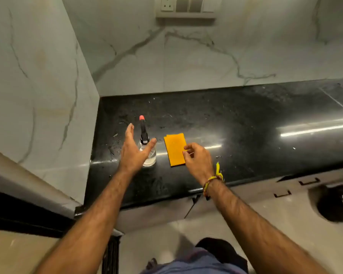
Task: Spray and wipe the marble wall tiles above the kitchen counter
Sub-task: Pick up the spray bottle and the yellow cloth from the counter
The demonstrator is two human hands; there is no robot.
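Note:
A clear spray bottle (149, 155) with a black head and red nozzle tip stands on the black counter (246, 119). My left hand (134, 153) is spread open just in front of it, thumb and fingers on either side, not gripping. A folded yellow cloth (174, 149) lies flat to the bottle's right. My right hand (197, 160) hovers at the cloth's right edge with fingers loosely curled, holding nothing. White marble wall tiles (186, 60) with grey veins rise behind the counter and along the left side (38, 86).
A switch and socket panel (185, 6) is mounted on the back wall. Water droplets speckle the counter. Drawers with black handles (309, 181) sit below the counter edge, and a dark round bin (339, 204) stands on the floor at right.

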